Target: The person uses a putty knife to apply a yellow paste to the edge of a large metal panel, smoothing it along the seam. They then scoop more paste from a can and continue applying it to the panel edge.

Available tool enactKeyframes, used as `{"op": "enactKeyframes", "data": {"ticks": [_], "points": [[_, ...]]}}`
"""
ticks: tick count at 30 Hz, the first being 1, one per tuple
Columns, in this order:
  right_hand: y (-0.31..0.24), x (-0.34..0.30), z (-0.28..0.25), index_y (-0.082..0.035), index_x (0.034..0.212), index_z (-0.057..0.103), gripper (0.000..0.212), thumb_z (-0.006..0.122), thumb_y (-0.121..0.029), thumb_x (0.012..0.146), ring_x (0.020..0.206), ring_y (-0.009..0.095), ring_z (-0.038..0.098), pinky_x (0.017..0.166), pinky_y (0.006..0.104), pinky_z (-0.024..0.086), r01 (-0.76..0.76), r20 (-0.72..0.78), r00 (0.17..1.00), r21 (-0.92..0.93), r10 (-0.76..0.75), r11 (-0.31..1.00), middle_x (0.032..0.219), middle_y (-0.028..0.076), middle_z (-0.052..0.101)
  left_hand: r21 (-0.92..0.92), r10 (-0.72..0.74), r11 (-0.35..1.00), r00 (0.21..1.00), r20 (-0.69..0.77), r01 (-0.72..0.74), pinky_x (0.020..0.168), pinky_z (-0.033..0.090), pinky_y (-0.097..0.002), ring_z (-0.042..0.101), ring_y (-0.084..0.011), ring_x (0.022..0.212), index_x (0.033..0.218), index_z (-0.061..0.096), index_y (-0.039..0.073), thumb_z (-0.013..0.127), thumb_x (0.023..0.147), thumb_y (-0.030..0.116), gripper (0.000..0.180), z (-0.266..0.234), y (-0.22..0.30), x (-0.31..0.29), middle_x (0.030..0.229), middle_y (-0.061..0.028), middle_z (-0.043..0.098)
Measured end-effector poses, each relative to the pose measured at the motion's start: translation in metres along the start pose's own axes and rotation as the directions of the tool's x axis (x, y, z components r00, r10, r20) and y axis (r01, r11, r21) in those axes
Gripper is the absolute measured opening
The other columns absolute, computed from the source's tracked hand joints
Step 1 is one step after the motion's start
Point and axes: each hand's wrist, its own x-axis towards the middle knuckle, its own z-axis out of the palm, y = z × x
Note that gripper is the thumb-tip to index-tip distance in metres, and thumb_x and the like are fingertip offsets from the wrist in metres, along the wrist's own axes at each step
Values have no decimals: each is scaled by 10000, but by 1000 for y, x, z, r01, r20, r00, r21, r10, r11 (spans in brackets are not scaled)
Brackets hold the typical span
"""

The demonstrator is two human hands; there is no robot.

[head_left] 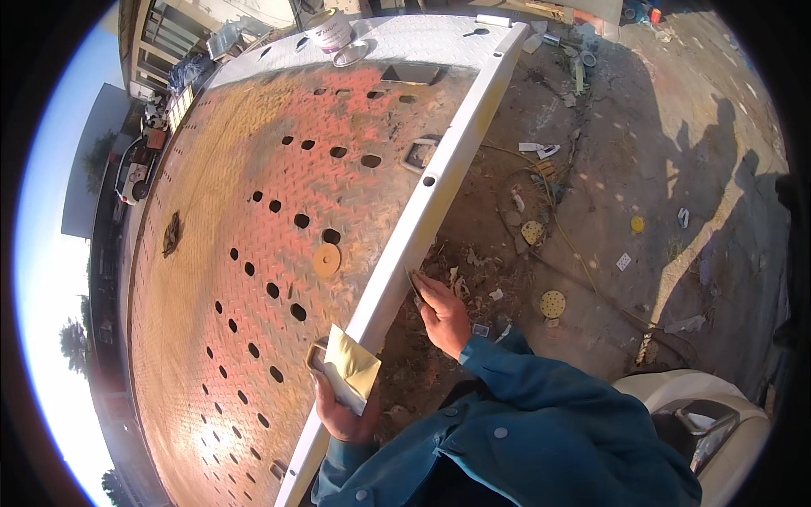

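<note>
My left hand (340, 418) grips a flat square plate (351, 368) whose upper part is pale yellow and lower part whitish. It is held just over the white side rail (390, 279) of a large metal deck. My right hand (444, 314) is closed on a thin dark flat blade (413, 284), like a scraper. Its edge lies against the outer side of the rail. The fingers hide part of the blade, so its full shape cannot be made out.
The rusty red treadplate deck (270, 186) has rows of oval holes. A tan disc (327, 260) and a can (328, 32) with its lid (351, 54) lie on it. To the right, a hose (583, 266), perforated sanding discs (552, 304) and litter lie on the ground. A cream-coloured object (667, 393) stands lower right.
</note>
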Motion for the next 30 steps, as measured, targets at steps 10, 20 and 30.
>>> {"op": "enactKeyframes", "data": {"ticks": [10, 20, 30], "points": [[-150, 13, -100, 32, 1542, 666, 389, 602, -127, 1193, 1270, 163, 691, 1105, 336, 545, -315, 175, 949, 433, 263, 845, 1433, 125, 753, 11, -9, 1000, 960, 281, 6, 1174, 566, -498, 732, -340, 1307, 1505, 601, -15, 559, 1198, 422, 536, -15, -32, 22, 1434, -183, 735], [-175, -1, -108, 1, 1463, 731, 384, 674, 3, 1084, 1181, 397, 762, 1008, 439, 626, 279, 288, 926, -88, -244, 956, 1342, 229, 760, -133, -5, 990, 971, 241, 38, 1065, 606, -447, 765, -287, 1199, 1398, 664, -8, 587, 1197, 353, 420, 29, -18, 4, 1333, -144, 770], [-179, 7, -97, -161, 1374, 825, 438, 727, -57, 960, 1315, 369, 665, 1212, 574, 490, 592, 357, 798, -319, -485, 740, 1412, 143, 710, 24, 131, 990, 965, 227, -140, 928, 628, -413, 763, -247, 1088, 1370, 673, -51, 523, 1226, 362, 462, 61, -19, 0, 1266, -164, 769]]}}
